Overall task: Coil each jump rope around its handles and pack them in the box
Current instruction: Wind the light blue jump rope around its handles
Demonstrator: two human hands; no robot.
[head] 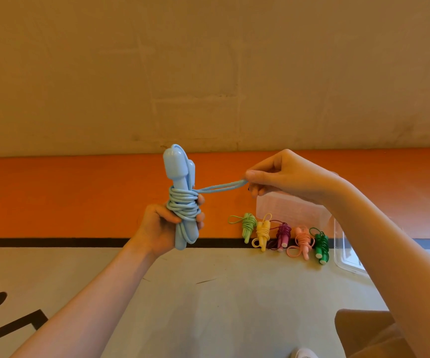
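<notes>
My left hand (161, 228) grips the two light blue handles (176, 169) held upright together, with the blue rope (184, 205) wound in several turns round their middle. My right hand (283, 174) pinches the last loop of that rope (224, 187) and holds it stretched out to the right of the handles. On the floor below lie several coiled ropes in a row: light green (248, 226), yellow (262, 233), purple (282, 235), pink (303, 241) and dark green (321, 245). A clear plastic box (348, 257) stands to their right, partly behind my right forearm.
A clear lid (286, 208) lies behind the row of ropes against the orange wall base (79, 197). The grey floor (221, 293) has black markings at the lower left. A brown trouser leg (364, 329) and a white shoe tip (303, 353) show at the bottom right.
</notes>
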